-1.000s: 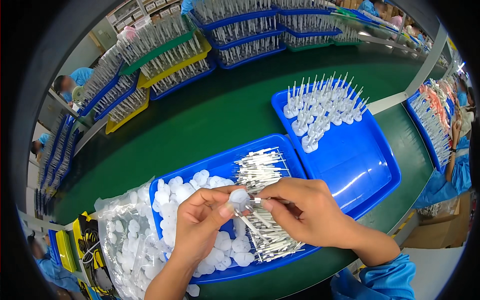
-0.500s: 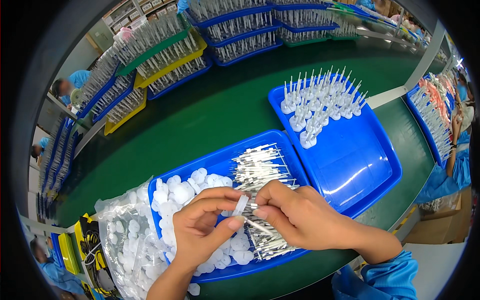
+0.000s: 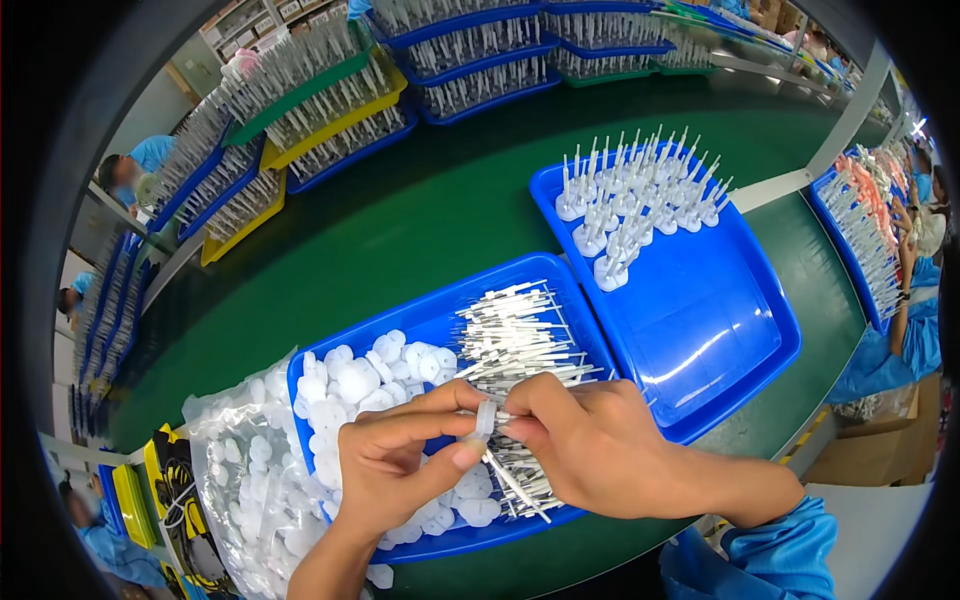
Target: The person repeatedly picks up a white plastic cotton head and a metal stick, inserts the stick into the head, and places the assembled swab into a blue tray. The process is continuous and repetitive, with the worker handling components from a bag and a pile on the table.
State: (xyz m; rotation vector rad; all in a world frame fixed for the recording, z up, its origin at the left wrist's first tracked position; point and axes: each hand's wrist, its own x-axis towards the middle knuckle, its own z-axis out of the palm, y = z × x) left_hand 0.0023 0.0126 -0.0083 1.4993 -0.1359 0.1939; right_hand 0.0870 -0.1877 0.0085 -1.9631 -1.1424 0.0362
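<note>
Single head view, from left one of two side-by-side fisheye cameras worn on person's head. Upright, facing down and forward over green table (image 3: 400, 220). Left hand (image 3: 405, 455) and right hand (image 3: 610, 440) close, low near middle; forearms (image 3: 335, 560) rise from below. Stacked trays (image 3: 490, 108) farther, along top. Very wide coverage, bending straight edges outward.

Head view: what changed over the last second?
The translucent white round disc turned from showing its face to nearly edge-on. The right hand closed in on it from the right. Nothing visibly let go. Unchanged: left hand grips the disc; upright white rods on round bases stand in the blue rectangular tray.
</note>
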